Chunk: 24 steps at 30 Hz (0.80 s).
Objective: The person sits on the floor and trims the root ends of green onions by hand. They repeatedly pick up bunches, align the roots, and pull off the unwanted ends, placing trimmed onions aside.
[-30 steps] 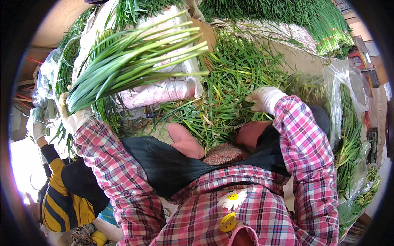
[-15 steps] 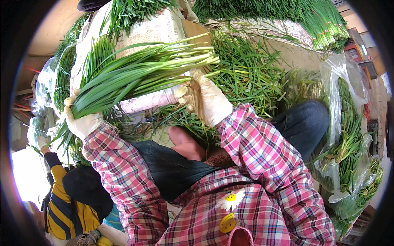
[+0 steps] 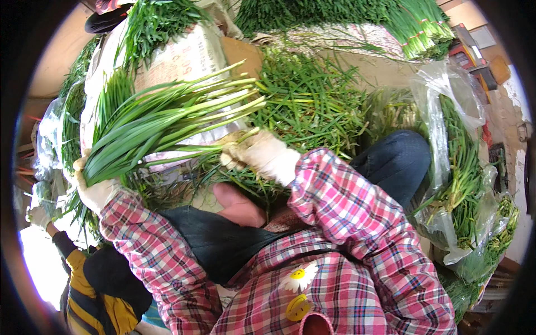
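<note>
A loose bunch of garlic chives (image 3: 167, 120) lies slantwise in front of me, leaf ends to the left and pale stalk ends fanned out to the right. My left hand (image 3: 96, 188), in a pale glove, is closed around the leafy end. Below the fanned stalks, my right hand (image 3: 258, 156), in a soiled pale glove, has its fingers closed on a few chive stalks that hang apart from the rest. Its fingertips are partly hidden. Under the bunch is a printed white sack (image 3: 187, 58) with more chives on it.
A heap of loose green leaves (image 3: 315, 103) lies beyond my right hand. Tied chive bundles (image 3: 419, 39) sit at the far right, and a clear plastic bag (image 3: 427, 92) of greens stands to the right. A co-worker in a yellow and black top (image 3: 103, 296) is at lower left.
My right hand has moved left and down, drawing a few stalks away from the bunch. The whole view has shifted, so the bunch and my left hand appear farther left and lower.
</note>
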Each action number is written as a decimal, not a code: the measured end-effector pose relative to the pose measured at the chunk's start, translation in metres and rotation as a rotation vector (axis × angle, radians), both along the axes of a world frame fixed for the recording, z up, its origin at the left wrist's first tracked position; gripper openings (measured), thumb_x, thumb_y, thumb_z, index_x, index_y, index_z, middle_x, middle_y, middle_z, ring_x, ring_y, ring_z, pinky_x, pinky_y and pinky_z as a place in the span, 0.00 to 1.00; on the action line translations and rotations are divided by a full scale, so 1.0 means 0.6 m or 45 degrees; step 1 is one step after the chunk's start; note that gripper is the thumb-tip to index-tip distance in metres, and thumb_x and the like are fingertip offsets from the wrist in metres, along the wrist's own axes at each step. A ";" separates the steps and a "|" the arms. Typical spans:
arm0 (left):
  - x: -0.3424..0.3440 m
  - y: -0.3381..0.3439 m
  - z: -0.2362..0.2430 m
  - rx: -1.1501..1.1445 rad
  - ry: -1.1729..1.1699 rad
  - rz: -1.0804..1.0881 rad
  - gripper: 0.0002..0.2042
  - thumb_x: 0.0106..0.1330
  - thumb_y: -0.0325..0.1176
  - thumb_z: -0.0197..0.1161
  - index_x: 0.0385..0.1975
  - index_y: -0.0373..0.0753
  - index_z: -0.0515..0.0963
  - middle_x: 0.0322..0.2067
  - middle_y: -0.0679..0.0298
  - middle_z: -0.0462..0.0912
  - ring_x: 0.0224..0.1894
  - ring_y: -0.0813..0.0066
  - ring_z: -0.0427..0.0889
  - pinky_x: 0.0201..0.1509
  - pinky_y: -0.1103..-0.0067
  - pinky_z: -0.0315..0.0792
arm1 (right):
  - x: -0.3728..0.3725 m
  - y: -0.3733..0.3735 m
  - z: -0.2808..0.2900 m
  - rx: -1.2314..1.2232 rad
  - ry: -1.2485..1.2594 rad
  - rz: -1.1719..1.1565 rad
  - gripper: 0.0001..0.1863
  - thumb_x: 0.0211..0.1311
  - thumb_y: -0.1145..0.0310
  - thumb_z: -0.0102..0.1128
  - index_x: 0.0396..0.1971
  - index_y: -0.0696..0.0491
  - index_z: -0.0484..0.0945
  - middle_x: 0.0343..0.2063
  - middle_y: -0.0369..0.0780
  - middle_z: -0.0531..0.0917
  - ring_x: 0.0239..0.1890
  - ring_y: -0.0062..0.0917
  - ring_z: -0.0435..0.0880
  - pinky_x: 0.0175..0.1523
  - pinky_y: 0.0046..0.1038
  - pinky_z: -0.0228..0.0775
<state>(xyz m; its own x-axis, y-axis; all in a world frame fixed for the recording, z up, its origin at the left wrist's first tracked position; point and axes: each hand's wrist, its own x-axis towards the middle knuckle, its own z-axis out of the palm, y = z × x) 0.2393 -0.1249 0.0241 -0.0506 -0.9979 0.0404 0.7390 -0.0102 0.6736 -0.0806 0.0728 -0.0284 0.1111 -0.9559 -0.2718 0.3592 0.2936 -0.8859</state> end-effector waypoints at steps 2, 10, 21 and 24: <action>-0.009 0.006 0.004 0.019 -0.165 0.140 0.14 0.68 0.40 0.42 0.32 0.42 0.76 0.46 0.57 0.77 0.48 0.59 0.75 0.51 0.58 0.70 | -0.009 0.002 0.007 -0.020 0.297 -0.001 0.13 0.67 0.59 0.54 0.33 0.53 0.80 0.23 0.32 0.82 0.23 0.18 0.77 0.29 0.24 0.69; -0.051 0.022 0.025 0.237 -0.168 0.245 0.13 0.68 0.40 0.44 0.33 0.44 0.77 0.49 0.60 0.76 0.53 0.59 0.72 0.59 0.56 0.64 | -0.047 0.030 0.048 -0.019 0.604 0.184 0.12 0.63 0.60 0.60 0.39 0.51 0.82 0.28 0.38 0.84 0.30 0.23 0.81 0.36 0.25 0.72; -0.033 0.021 0.014 0.169 -0.171 0.286 0.14 0.69 0.41 0.41 0.34 0.46 0.76 0.55 0.63 0.72 0.59 0.59 0.67 0.65 0.53 0.56 | -0.163 0.110 0.057 -0.367 0.362 -0.469 0.22 0.72 0.52 0.43 0.46 0.54 0.80 0.44 0.39 0.83 0.36 0.16 0.78 0.38 0.17 0.67; -0.029 0.016 0.012 0.224 -0.164 0.397 0.13 0.68 0.39 0.44 0.34 0.45 0.77 0.53 0.62 0.74 0.58 0.58 0.69 0.65 0.53 0.57 | -0.181 0.114 0.068 -0.069 0.368 -0.683 0.28 0.74 0.50 0.37 0.46 0.58 0.78 0.35 0.35 0.82 0.33 0.15 0.75 0.38 0.18 0.65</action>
<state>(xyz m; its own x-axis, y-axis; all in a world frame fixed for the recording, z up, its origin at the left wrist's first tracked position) 0.2222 -0.1152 0.0313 0.2629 -0.9573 -0.1199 0.6340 0.0777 0.7694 -0.1893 0.1412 0.0126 -0.4602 -0.8716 -0.1688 0.1876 0.0903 -0.9781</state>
